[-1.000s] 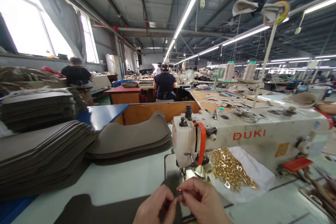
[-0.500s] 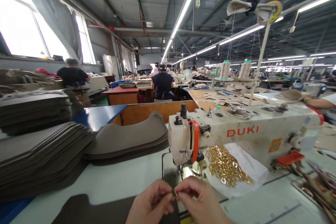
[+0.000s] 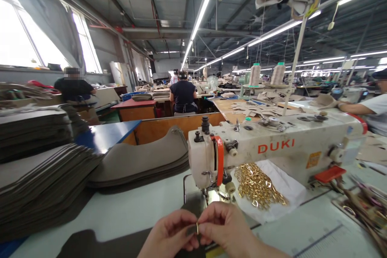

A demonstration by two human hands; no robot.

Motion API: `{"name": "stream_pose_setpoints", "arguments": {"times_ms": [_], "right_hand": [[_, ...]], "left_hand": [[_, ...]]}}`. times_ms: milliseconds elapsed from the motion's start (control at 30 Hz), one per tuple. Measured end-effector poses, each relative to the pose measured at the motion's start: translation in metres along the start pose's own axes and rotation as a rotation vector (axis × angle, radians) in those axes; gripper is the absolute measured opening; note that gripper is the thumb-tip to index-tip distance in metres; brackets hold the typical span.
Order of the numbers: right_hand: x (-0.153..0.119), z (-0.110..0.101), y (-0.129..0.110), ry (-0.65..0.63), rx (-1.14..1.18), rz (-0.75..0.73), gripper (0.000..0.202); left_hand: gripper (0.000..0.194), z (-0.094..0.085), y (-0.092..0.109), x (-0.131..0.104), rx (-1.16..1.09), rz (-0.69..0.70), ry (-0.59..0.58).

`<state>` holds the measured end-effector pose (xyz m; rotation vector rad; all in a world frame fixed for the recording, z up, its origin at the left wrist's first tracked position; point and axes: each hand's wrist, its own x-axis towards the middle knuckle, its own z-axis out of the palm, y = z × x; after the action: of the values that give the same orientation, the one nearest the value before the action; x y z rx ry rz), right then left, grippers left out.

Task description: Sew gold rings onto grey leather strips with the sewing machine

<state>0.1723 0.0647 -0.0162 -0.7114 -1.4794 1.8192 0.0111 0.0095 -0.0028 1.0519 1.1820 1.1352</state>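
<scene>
Close together in front of the sewing machine point(image 3: 272, 145), both my hands have their fingers pinched. My right hand point(image 3: 226, 225) grips a small gold metal ring point(image 3: 197, 228) by its edge. Between the fingers of my left hand point(image 3: 169, 231) is a short dark fabric strip point(image 3: 190, 230), which meets the ring. A dark cut panel point(image 3: 115, 244) lies on the table under my left hand, partly covered by it. A heap of gold metal rings point(image 3: 256, 187) rests on a white sheet point(image 3: 292, 185) beside the machine's needle end.
Stacks of dark cut panels point(image 3: 42, 173) fill the table's left side, with another curved stack point(image 3: 142, 157) behind. At right, a tray of scissors and straps point(image 3: 359, 209) sits by the machine. Co-workers are seated ahead point(image 3: 183, 94), at left point(image 3: 74, 88) and at right point(image 3: 375, 105).
The view has shifted slightly right. My hands have turned a little, and the gold ring and dark strip between the fingertips now show more clearly.
</scene>
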Motion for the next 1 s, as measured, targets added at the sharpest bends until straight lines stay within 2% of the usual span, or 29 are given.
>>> {"name": "stream_pose_setpoints", "arguments": {"times_ms": [267, 367, 533, 633, 767, 833, 1000], "right_hand": [[-0.006, 0.003, -0.006, -0.092, -0.012, 0.075, 0.035], [-0.009, 0.006, -0.008, -0.09, -0.113, 0.033, 0.027], [-0.012, 0.008, -0.007, -0.039, -0.321, -0.05, 0.026], [-0.013, 0.006, -0.008, -0.011, -0.354, -0.121, 0.012], [-0.013, 0.002, -0.007, 0.052, -0.388, -0.238, 0.004], [-0.011, 0.002, -0.004, 0.091, -0.383, -0.228, 0.004], [-0.007, 0.002, 0.003, 0.126, -0.352, -0.201, 0.005]], "left_hand": [[0.019, 0.0, 0.002, -0.001, 0.108, -0.063, -0.06], [0.011, 0.002, 0.0, -0.003, 0.158, -0.032, -0.036], [0.006, 0.002, -0.004, -0.004, 0.278, 0.039, 0.025], [0.008, 0.001, -0.002, -0.002, 0.224, 0.009, 0.015], [0.009, 0.002, 0.004, -0.002, 0.131, 0.09, 0.017], [0.011, 0.004, 0.005, -0.002, 0.083, 0.123, 0.045], [0.015, 0.007, 0.002, -0.001, -0.101, 0.099, 0.073]]}}
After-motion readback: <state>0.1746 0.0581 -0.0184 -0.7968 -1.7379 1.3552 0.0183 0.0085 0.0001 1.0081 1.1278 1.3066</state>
